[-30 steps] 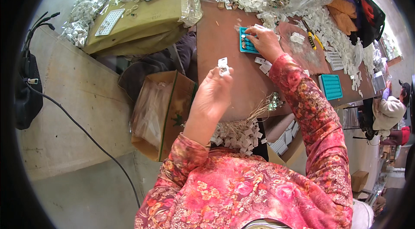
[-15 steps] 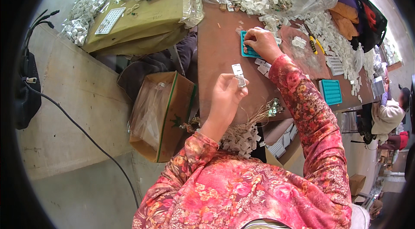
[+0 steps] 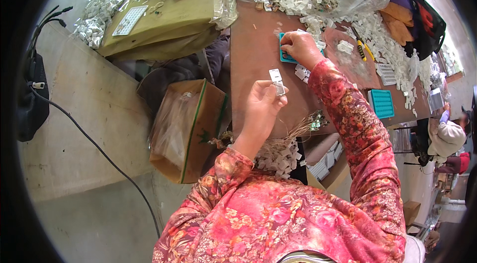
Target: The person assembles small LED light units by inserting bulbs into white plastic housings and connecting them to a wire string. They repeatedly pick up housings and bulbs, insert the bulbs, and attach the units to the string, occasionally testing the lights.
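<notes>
My left hand pinches a small hinged plastic case between thumb and fingertips. The case stands unfolded, with a white upper half and a clearer lower half. Farther off, my right hand reaches down over a teal tray with small cavities, covering much of it. Its fingers are bent and drawn together at the tray; anything between them is too small or hidden to make out. Several white pieces lie beside the tray, just under my right wrist.
Loose white cases heap along the table's far right side, near yellow-handled pliers. Another teal tray lies at the right edge. Thin wires with small circuit boards sit close to me. An open cardboard box stands left.
The whole view has shifted slightly. My left hand still holds the case up, and my right hand's fingers have moved a little over the teal tray.
</notes>
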`<state>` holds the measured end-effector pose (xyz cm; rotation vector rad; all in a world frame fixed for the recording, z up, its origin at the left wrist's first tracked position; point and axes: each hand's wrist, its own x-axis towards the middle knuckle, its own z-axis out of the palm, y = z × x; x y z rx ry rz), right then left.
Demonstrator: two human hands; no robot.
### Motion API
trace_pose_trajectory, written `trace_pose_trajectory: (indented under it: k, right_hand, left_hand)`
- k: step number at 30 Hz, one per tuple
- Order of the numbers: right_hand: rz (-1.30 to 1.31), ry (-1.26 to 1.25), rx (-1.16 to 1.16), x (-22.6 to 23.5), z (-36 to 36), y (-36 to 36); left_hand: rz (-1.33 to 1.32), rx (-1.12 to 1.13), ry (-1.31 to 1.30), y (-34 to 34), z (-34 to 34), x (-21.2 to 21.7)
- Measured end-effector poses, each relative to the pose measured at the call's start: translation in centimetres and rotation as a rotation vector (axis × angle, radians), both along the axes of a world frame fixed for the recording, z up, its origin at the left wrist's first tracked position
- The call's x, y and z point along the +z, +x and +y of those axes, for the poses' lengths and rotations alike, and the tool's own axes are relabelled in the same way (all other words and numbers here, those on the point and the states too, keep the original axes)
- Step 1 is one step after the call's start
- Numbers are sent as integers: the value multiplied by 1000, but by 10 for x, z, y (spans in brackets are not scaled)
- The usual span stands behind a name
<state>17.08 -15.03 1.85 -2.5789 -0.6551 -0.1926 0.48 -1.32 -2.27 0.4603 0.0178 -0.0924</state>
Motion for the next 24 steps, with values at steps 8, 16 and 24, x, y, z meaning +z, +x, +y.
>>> trace_pose_trajectory:
  k: [8,16,24]
  right_hand:
    - [215,156,-101,7,-1,6]
    - [75,-33,1,0,-2,7]
    - [213,418,47,37,-9,-45]
  left_hand:
    - [-19,-10,-25,-1,1,0]
    - [-12,-8,5,0,0,-1]
    - [39,6,7,-1,1,0]
